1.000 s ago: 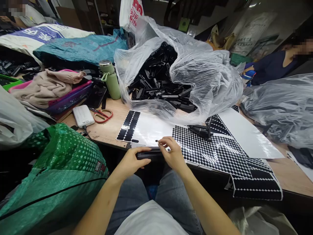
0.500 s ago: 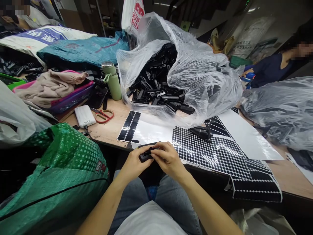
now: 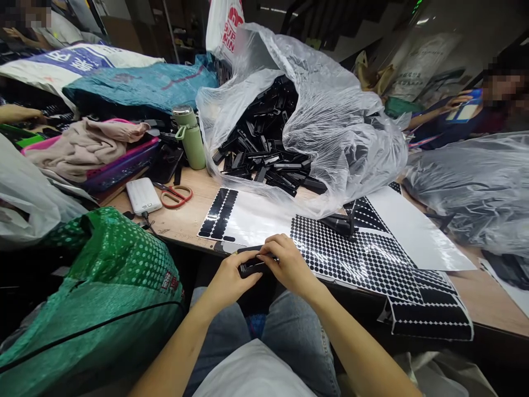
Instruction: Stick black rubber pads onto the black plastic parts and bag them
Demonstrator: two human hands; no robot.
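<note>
The held part [image 3: 249, 269] is black, elongated and partly hidden.

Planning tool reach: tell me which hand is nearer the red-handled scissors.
Left. The left hand, gripping a black part, is in front of the scissors and to their right; the right hand, touching that part, is farther to the right.

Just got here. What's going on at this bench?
A bare-handed person is working on a slim black part just off the bench's near edge. The left grip holds it; the right grip is at its top, and whether it pinches something small is hidden. A sheet of black dots lies to the right. Behind, an open clear plastic bag holds many black parts.
</note>
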